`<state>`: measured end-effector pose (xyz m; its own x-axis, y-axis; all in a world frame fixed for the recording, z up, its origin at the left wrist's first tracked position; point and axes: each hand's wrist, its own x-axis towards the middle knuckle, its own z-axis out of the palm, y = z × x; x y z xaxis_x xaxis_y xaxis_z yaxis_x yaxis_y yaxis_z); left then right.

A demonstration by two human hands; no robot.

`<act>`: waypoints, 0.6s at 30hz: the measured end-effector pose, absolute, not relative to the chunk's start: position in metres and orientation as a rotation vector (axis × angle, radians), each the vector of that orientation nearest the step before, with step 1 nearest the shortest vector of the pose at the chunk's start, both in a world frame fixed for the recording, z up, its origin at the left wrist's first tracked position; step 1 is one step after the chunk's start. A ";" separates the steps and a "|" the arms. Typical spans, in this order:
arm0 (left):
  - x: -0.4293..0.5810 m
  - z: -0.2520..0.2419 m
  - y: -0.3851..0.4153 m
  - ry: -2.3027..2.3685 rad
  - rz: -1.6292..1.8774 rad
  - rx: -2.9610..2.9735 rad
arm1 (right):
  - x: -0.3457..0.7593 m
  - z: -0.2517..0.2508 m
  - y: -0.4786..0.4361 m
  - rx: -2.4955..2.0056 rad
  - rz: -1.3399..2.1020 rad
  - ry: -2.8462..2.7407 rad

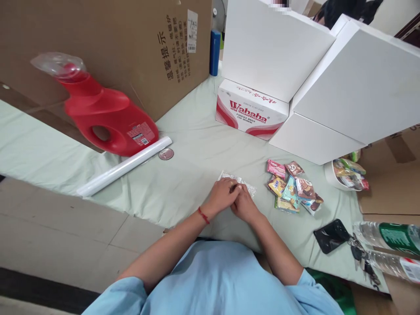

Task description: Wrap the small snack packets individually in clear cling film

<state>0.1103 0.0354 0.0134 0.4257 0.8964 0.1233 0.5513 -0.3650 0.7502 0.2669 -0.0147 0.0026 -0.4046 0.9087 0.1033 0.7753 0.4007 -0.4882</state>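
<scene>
My left hand (222, 191) and my right hand (243, 202) meet at the table edge in front of me, fingers curled together. A small dark thing shows between them, too hidden to name. Just beyond the fingers lies a crumpled clear plastic wrapper (248, 187), partly covered by my hands; I cannot tell whether they grip it. Right of my hands sits a loose pile of small snack packets (291, 190) in pink, yellow, blue and brown.
On the left stand a red jug (113, 111), a white roll (126, 166) and a round metal disc (166, 153). Behind are a Wahaha box (251, 111) and white panels (331, 87). A packet-filled white bowl (334, 177), phone (332, 236), keys (361, 258) and bottles (370, 232) lie right.
</scene>
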 end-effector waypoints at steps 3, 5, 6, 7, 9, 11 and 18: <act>0.111 0.007 0.018 1.175 0.580 2.244 | 0.286 0.003 -0.024 -1.307 0.703 -2.165; 0.107 -0.002 0.008 1.156 0.543 2.342 | 0.300 0.003 -0.030 -1.411 0.712 -1.990; 0.104 -0.006 0.005 1.140 0.534 2.383 | 0.305 0.003 -0.032 -1.521 0.639 -1.887; 0.102 -0.010 0.002 1.125 0.532 2.416 | 0.309 0.003 -0.034 -1.645 0.520 -1.789; 0.099 -0.016 -0.001 1.099 0.552 2.447 | 0.313 0.001 -0.034 -1.857 0.256 -1.669; 0.097 -0.019 0.000 1.076 0.622 2.421 | 0.312 -0.002 -0.033 -1.966 0.112 -1.675; 0.089 -0.024 0.007 1.020 0.781 2.363 | 0.307 0.015 -0.011 -2.017 0.464 -1.643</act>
